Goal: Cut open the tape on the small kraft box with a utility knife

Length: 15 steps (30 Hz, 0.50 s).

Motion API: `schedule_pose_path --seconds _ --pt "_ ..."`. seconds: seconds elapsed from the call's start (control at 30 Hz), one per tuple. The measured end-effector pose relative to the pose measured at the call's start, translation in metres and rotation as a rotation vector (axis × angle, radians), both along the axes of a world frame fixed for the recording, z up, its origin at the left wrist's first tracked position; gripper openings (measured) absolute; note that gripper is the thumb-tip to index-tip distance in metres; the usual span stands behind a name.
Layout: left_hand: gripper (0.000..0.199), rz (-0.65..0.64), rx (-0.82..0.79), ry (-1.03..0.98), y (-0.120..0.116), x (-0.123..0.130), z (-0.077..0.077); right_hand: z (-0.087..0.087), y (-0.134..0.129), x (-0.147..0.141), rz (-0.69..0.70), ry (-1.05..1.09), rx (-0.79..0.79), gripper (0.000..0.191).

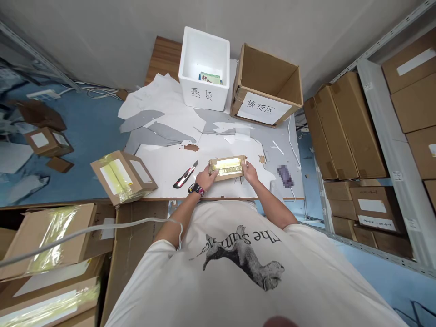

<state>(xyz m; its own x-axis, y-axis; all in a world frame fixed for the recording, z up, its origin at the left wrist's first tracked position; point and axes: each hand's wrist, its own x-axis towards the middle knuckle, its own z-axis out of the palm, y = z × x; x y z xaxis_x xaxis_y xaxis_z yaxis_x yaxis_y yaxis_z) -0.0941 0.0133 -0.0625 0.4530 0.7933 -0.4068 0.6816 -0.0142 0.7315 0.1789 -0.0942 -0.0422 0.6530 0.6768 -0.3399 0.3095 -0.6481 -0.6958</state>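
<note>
Between my two hands is a small cardboard box (227, 167) with a white label under yellowish clear tape. My left hand (206, 178) grips its left end, thumb on the taped face. At the opposite end my right hand (250, 172) holds the box the same way, thumb in front. The fingers behind the box are partly hidden. To the left of my left hand a box cutter (185, 175) with a red and black handle lies on the paper-covered table (160, 156).
At the back stand a white foam box (204, 68) with packets inside and an open cardboard box (265, 84), both with handwritten signs. A taped carton (124, 177) sits at the left edge. A blurred dark object (285, 176) lies right. Shelves (391, 136) of cartons flank the right side.
</note>
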Motion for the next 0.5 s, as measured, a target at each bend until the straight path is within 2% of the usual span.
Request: schedule_pose_path --seconds 0.1,0.17,0.27,0.33,0.4,0.47,0.5 --pt "0.075 -0.054 0.027 0.029 0.0 -0.001 0.003 0.002 -0.007 -0.004 -0.003 0.023 -0.019 0.051" --pt "0.069 -0.063 0.022 -0.008 -0.002 -0.004 0.007 0.006 -0.013 -0.006 -0.048 0.098 0.055 0.05" --pt "0.067 0.003 0.048 -0.237 -0.007 -0.006 0.008 0.008 -0.019 -0.006 -0.154 0.264 0.234 0.048" --pt "0.072 0.048 0.056 -0.423 -0.008 -0.007 0.003 0.006 -0.022 -0.006 -0.193 0.347 0.271 0.052" --pt "0.068 0.055 -0.014 -0.51 -0.009 -0.008 -0.007 0.0 -0.025 -0.006 -0.199 0.364 0.239 0.053" --pt "0.057 0.023 -0.127 -0.453 -0.011 -0.01 -0.019 -0.008 -0.03 -0.007 -0.166 0.35 0.214 0.052" --pt "0.053 0.006 -0.166 -0.393 -0.012 -0.01 -0.025 -0.013 -0.034 -0.008 -0.139 0.346 0.214 0.059"
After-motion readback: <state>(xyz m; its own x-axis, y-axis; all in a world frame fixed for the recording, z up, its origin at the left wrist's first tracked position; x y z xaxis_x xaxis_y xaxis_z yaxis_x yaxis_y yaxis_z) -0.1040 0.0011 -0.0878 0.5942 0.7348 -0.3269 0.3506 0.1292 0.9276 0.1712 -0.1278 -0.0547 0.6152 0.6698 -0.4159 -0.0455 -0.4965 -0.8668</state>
